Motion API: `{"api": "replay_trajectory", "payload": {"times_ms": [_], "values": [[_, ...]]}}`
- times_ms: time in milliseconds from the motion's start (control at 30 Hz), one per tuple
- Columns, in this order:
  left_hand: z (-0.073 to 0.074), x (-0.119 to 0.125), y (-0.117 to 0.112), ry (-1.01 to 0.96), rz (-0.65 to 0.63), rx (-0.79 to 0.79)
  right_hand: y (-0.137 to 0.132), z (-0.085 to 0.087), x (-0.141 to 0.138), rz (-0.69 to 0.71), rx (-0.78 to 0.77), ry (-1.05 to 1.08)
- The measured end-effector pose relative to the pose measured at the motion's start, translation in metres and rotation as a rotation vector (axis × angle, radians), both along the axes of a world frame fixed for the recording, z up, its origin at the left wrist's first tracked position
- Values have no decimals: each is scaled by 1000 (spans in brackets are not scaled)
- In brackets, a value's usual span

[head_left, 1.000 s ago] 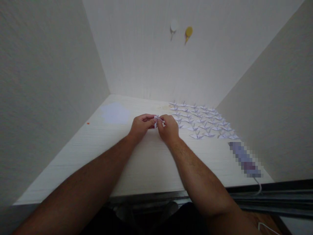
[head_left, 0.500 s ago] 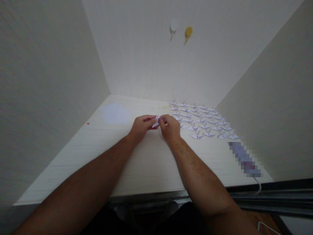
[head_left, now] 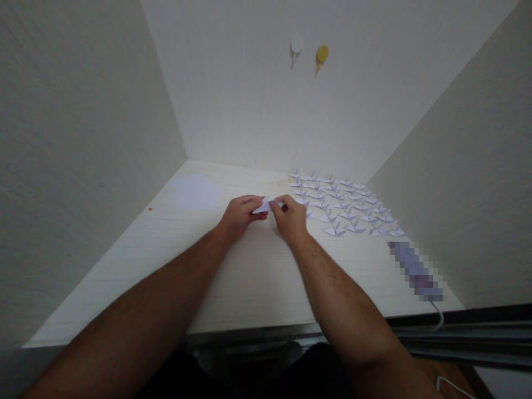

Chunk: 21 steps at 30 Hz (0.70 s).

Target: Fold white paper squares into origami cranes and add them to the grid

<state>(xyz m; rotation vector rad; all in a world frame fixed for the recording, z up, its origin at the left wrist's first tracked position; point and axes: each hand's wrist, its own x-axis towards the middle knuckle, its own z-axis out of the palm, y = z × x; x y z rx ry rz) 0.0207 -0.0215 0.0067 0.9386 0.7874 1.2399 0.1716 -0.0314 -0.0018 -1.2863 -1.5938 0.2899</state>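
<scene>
Both my hands meet over the middle of a pale wooden table (head_left: 249, 277). My left hand (head_left: 240, 215) and my right hand (head_left: 291, 217) each pinch one end of a small folded white paper piece (head_left: 266, 205), held just above the tabletop. The fingers of both hands are curled round it. To the right of my right hand lie several rows of finished folded paper cranes (head_left: 341, 205), close to the back right corner.
A pale sheet of paper (head_left: 197, 194) lies at the back left of the table. A blurred flat object (head_left: 415, 270) with a white cable rests near the right edge. Walls close in on three sides; two hooks (head_left: 308, 54) hang on the back wall.
The paper piece between my fingers has been spread flatter and wider; both hands stayed almost in the same place.
</scene>
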Motion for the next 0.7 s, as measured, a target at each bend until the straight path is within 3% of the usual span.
{"api": "replay_trajectory", "payload": {"times_ms": [367, 700], "values": [[-3, -2, 3, 20, -7, 7, -2, 5, -1, 24, -67, 163], [-8, -2, 3, 125, -53, 81, 0, 3, 1, 105, 5, 109]]}}
